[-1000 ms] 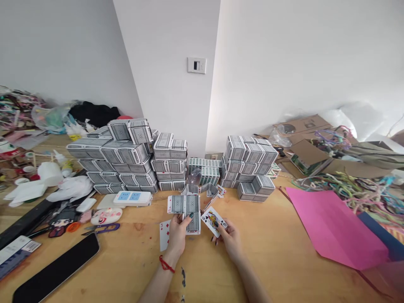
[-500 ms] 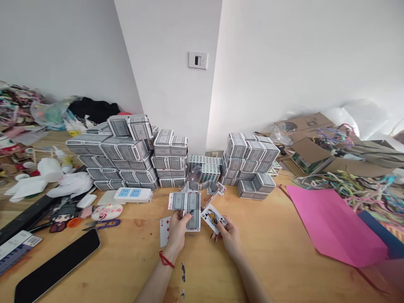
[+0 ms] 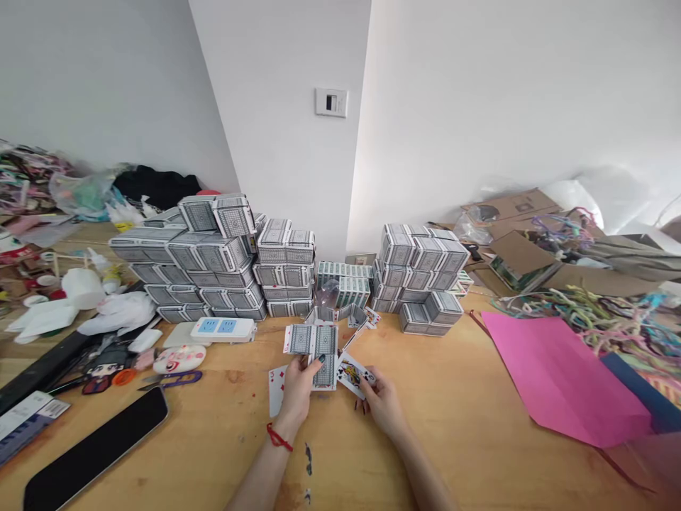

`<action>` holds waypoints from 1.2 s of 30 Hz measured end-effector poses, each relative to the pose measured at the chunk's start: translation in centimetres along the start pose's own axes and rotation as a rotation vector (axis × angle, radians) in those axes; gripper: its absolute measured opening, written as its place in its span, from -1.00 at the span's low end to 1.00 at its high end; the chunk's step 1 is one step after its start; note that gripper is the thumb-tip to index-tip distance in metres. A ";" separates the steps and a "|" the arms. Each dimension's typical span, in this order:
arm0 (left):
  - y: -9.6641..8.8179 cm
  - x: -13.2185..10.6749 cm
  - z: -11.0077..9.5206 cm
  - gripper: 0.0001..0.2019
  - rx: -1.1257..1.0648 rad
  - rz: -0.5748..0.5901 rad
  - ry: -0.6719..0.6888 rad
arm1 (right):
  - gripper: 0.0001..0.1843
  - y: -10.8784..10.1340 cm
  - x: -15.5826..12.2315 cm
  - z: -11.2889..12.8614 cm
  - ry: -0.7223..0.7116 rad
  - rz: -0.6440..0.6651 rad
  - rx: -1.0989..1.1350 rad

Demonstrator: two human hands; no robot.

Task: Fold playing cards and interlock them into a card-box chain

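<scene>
My left hand (image 3: 296, 396) pinches a folded piece made of grey-backed playing cards (image 3: 315, 349), held upright over the wooden table (image 3: 468, 419). My right hand (image 3: 380, 404) grips a face card, a queen (image 3: 352, 372), and its edge touches the right side of the folded piece. A red-pip card (image 3: 277, 387) lies flat on the table under my left hand. Just behind, more folded cards (image 3: 345, 316) sit loose.
Stacks of card blocks stand behind at left (image 3: 213, 262) and right (image 3: 423, 273). A power strip (image 3: 223, 328), purple scissors (image 3: 173, 380) and a black phone (image 3: 98, 447) lie left. Pink paper (image 3: 564, 383), cardboard boxes (image 3: 524, 248) and coloured cords (image 3: 611, 319) are at the right.
My right hand has brought the queen card leftward against the folded card piece. My left hand has stayed in place with the piece.
</scene>
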State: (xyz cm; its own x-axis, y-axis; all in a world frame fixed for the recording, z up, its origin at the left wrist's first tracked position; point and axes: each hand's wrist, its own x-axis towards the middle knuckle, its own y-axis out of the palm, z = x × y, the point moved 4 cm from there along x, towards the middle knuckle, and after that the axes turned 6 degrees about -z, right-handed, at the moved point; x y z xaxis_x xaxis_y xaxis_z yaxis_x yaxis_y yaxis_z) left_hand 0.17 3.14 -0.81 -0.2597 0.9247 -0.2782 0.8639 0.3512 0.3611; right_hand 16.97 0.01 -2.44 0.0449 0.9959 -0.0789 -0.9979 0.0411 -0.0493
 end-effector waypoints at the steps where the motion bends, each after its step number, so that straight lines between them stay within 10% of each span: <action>1: 0.0 0.0 0.0 -0.65 0.006 0.008 0.007 | -0.60 0.0 0.0 0.0 -0.008 0.010 -0.022; 36: -0.4 0.5 0.8 -0.70 0.041 0.060 -0.059 | -0.87 -0.3 -0.1 0.7 -0.090 0.171 -0.279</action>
State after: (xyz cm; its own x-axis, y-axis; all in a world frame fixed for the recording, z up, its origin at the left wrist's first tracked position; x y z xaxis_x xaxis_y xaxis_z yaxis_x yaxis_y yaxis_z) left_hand 0.08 3.33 -1.78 -0.1820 0.9333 -0.3094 0.8944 0.2879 0.3423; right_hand 17.25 -0.02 -1.72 -0.1385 0.9901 -0.0214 -0.9393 -0.1382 -0.3141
